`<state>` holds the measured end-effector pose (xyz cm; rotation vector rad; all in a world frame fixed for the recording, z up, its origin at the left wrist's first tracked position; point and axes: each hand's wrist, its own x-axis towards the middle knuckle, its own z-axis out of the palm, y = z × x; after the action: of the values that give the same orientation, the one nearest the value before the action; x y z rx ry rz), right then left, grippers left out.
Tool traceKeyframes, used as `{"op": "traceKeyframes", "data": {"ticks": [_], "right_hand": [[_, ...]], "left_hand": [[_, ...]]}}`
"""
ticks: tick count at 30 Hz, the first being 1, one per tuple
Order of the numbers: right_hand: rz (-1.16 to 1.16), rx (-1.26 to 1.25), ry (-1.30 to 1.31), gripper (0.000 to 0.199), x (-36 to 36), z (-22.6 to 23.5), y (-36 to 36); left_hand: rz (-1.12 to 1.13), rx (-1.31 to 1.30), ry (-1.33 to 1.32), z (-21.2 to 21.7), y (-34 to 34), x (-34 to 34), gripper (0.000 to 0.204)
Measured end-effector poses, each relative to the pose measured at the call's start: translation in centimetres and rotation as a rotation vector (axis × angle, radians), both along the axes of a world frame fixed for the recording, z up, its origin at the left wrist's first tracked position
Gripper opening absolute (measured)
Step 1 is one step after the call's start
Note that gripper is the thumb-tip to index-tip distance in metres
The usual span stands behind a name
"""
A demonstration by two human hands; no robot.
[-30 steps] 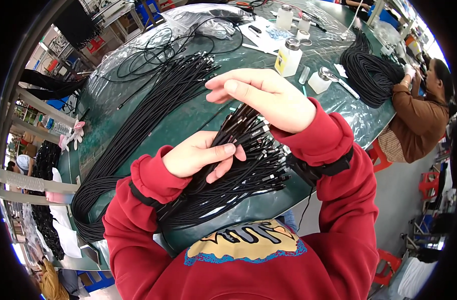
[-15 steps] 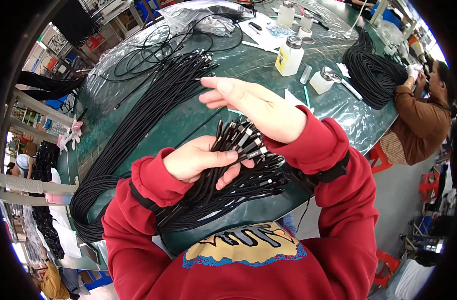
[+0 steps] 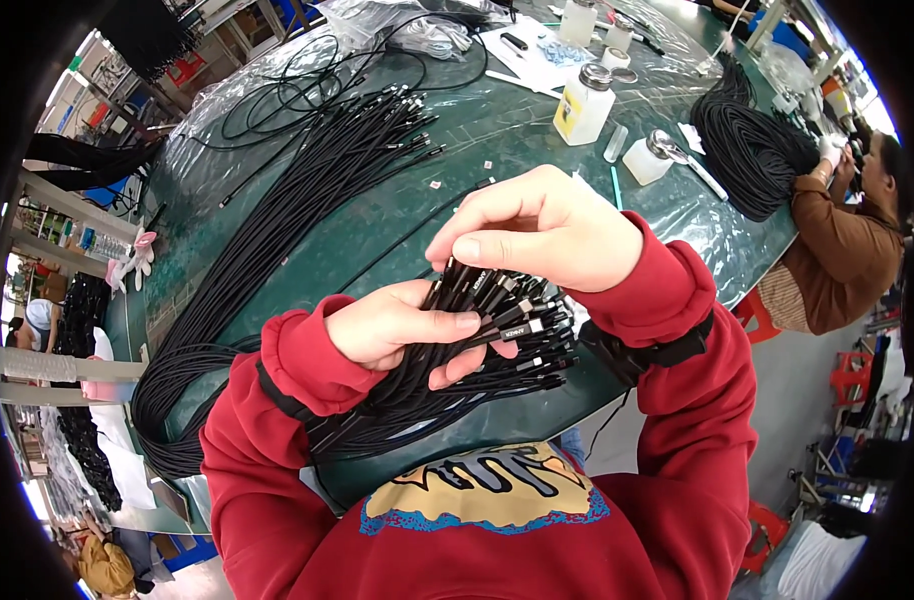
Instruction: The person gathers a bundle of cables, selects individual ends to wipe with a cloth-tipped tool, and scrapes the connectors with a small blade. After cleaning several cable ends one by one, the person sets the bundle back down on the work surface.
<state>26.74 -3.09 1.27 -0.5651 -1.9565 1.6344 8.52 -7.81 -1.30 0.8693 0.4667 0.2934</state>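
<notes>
My left hand [image 3: 402, 325] is wrapped round a bunch of black USB cables [image 3: 497, 300]. Their dark plugs with metal tips fan out past its thumb, toward the right. Over the far side of this bunch, my right hand [image 3: 537, 235] bends down with thumb and fingers curled together at the end of a plug; the fingertips partly hide what they pinch. More cables of the bunch spread below my left hand, lying along the near part of the table. A second long bundle of black cables [image 3: 307, 200] stretches across the table on the left, its plugs at the far end.
The green table [image 3: 457, 130] bears bottles with metal lids [image 3: 584, 105], a squat jar [image 3: 647, 160], white paper [image 3: 522, 60] and clear plastic sheeting. A coiled cable bundle [image 3: 747, 150] lies at the right, beside a seated person [image 3: 847, 220]. A grey rail [image 3: 67, 368] stands at the left.
My right hand has come down onto the plugs, its stretched fingers now curled. My left hand keeps its hold on the cables. A single cable's end shows more clearly beyond the hands.
</notes>
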Motion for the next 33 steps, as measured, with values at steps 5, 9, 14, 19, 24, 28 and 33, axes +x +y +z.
{"op": "traceKeyframes", "data": {"ticks": [5, 9, 14, 19, 24, 28, 33], "right_hand": [[0.024, 0.104, -0.202, 0.021, -1.0, 0.8, -1.0], [-0.083, 0.134, -0.158, 0.028, -1.1, 0.9, -1.3], [-0.043, 0.636, -0.133, 0.041, -1.5, -1.1, -2.6], [-0.078, 0.112, -0.102, 0.046, -0.8, 0.7, -2.2], [-0.129, 0.157, -0.142, 0.047, -1.8, -0.4, -2.2], [-0.240, 0.086, -0.161, 0.041, -1.3, 0.1, -1.0], [-0.274, 0.468, -0.334, 0.025, -0.7, -0.2, -0.8]], "left_hand": [[-0.004, 0.014, 0.018, 0.2, -0.3, 0.0, 0.033], [0.034, 0.129, 0.012, -0.3, -0.2, 0.3, 0.033], [0.069, 0.068, -0.013, -0.3, 0.0, 0.3, 0.030], [0.099, 0.078, -0.017, -0.8, 0.6, 0.1, 0.027], [0.150, 0.219, 0.019, -0.7, 0.0, 0.5, 0.025], [0.172, -0.017, 0.049, -0.5, 0.7, 0.0, 0.025], [0.169, -0.031, 0.031, -1.1, 0.7, 0.0, 0.025]]}}
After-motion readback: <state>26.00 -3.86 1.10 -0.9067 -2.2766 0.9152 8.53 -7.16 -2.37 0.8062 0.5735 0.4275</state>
